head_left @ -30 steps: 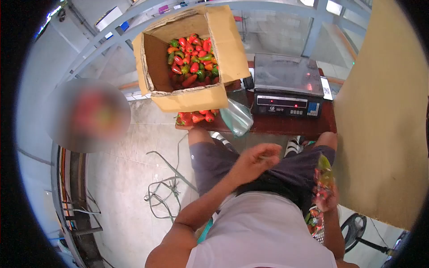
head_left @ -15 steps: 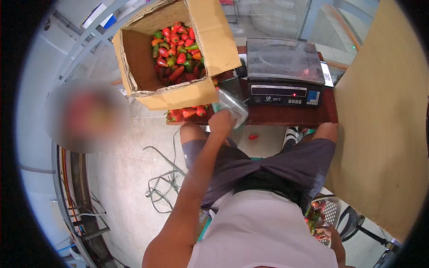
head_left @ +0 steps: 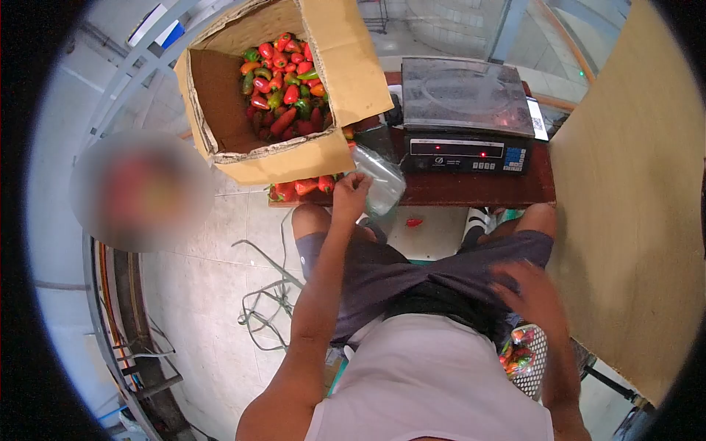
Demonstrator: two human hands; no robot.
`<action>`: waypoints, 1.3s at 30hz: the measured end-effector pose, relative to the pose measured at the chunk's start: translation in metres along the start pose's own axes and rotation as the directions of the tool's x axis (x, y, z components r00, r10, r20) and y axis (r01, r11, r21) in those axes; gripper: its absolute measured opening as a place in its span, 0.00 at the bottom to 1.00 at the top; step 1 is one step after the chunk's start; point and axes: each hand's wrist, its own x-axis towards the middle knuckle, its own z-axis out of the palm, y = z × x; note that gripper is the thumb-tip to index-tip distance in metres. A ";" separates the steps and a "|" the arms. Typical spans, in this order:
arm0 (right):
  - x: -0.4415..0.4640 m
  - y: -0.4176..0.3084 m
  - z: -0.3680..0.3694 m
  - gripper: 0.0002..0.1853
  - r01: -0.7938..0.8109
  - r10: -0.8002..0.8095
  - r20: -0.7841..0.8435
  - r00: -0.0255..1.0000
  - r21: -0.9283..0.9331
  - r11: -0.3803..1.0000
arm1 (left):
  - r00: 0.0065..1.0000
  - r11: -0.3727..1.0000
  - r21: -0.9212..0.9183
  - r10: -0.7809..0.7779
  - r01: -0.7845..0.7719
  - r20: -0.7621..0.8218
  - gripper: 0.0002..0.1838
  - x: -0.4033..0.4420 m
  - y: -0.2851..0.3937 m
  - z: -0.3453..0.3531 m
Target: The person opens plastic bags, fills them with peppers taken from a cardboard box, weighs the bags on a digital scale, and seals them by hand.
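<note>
My left hand [head_left: 351, 194] pinches the edge of the clear plastic bags [head_left: 381, 180] lying at the bench's front edge. Behind it, an open cardboard box [head_left: 294, 162] holds red, green and orange peppers [head_left: 283, 84]. More red peppers [head_left: 305, 187] lie on the bench below the box. Blurred by motion, my right hand [head_left: 523, 288] is over my right thigh with its fingers apart and nothing visible in it. Below that hand, a white perforated basket [head_left: 535, 360] beside my hip holds bagged peppers [head_left: 516, 354].
A digital scale [head_left: 468, 117] stands on the red-brown bench [head_left: 471, 192]. A tall wooden panel [head_left: 632, 191] rises at the right. Green strapping [head_left: 268, 301] is tangled on the floor at the left. A small red piece [head_left: 414, 222] lies between my feet.
My left hand has reached forward to the plastic bags. My right hand lowered a bag of peppers to the basket and has come back up without it. The view has shifted.
</note>
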 end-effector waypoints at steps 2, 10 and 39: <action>0.075 -0.013 0.052 0.19 0.225 -0.228 0.030 0.973 0.070 0.972 | 0.996 0.980 -0.180 -0.089 0.088 0.003 0.11 -0.007 0.014 0.003; 0.232 -0.033 0.204 0.36 0.320 -0.262 0.188 0.947 -0.447 0.835 | 0.995 0.760 -0.650 0.049 0.020 0.088 0.06 -0.077 0.153 -0.048; 0.092 -0.030 0.043 0.09 0.076 -0.335 0.268 0.903 0.670 0.739 | 0.962 0.670 -0.718 -0.023 -0.186 -0.271 0.07 -0.153 0.119 -0.213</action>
